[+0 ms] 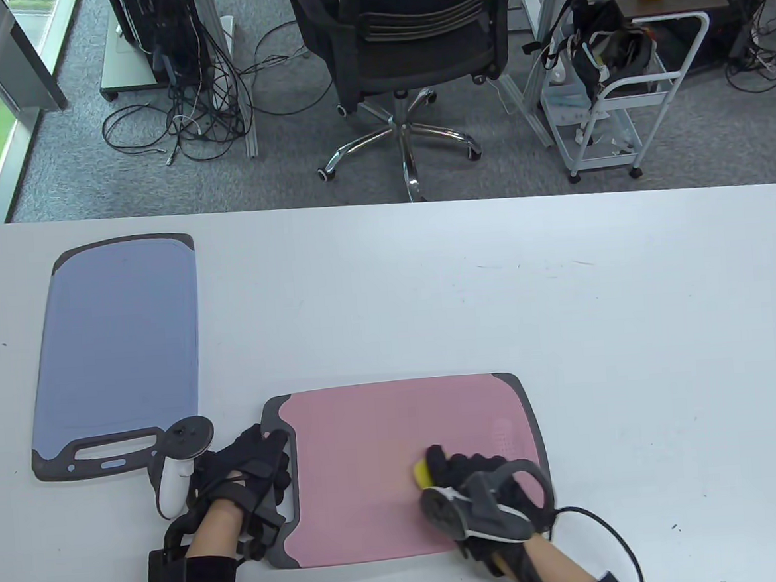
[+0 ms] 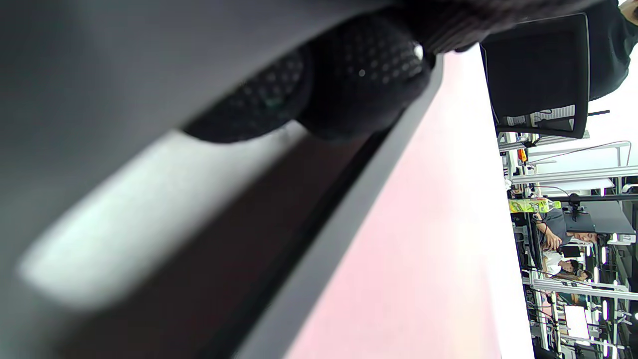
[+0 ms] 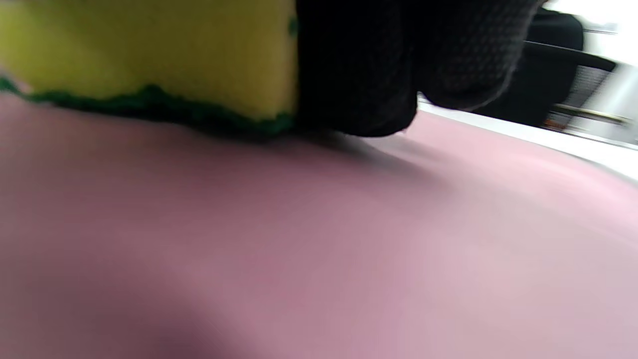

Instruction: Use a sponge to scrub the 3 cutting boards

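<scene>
Table view: right hand (image 1: 471,478) has its fingers curled over a yellow sponge (image 1: 420,473), pressing it onto the pink cutting board (image 1: 372,438), in the near-right part of that board. Left hand (image 1: 251,476) grips the pink board's grey handle end, fingers through or at the handle slot, pinning it to the white table (image 1: 563,325). Blue cutting board (image 1: 119,343) lies flat, well apart to the left, handle toward the person, nothing on it. Count: two boards visible, one sponge, two hands. The task says three boards; the third isn't in any frame. Left wrist view: camera on its side, gloved fingertips (image 2: 364,75) sit at the grey rim of the pink board; blurry, but consistent with a hold on the handle edge. Right wrist view: sponge close up, yellow body with green scouring layer face down and touching the pink surface; gloved fingers (image 3: 359,65) clamp its side. Judgement: step in hand is scrubbing the pink board, stroke still in the near-right zone. Can't tell from here whether the blue board is done. Next move needs strokes carried across the far and left areas while the left hand braces against sliding, then a shift to another board.
</scene>
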### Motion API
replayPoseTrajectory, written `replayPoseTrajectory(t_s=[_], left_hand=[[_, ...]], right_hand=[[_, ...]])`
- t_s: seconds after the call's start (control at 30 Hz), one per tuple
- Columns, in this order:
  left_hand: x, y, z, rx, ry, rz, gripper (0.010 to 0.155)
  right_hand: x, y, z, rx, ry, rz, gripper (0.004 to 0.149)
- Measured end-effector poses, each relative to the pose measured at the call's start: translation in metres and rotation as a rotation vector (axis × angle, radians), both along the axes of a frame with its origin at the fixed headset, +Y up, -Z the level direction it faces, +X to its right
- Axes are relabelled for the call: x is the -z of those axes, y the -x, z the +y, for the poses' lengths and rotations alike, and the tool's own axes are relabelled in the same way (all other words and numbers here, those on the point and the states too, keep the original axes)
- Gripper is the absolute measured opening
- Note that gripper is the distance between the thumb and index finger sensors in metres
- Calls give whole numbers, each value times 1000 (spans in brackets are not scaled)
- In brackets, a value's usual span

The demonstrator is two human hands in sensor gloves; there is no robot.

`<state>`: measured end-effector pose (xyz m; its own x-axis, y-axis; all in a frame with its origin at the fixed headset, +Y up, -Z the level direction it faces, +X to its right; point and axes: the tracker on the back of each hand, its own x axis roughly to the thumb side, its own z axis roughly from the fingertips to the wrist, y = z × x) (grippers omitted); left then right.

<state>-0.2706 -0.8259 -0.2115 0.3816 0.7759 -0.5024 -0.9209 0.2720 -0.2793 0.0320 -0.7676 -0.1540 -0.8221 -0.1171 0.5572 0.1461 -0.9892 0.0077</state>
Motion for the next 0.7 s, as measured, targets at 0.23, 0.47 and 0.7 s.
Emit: replayPoseTrajectory(t_s=[0.23, 0.47, 0.7], left_hand=[[0, 0, 0, 5, -5, 0, 57], [0, 0, 0, 0, 2, 2, 57], [0, -1, 0, 0, 1, 1, 57]], right_hand=[[-28, 125, 5, 1, -30, 297, 73], [-3, 11, 0, -13, -17, 41, 72], [3, -151, -7, 14, 48, -409, 72]])
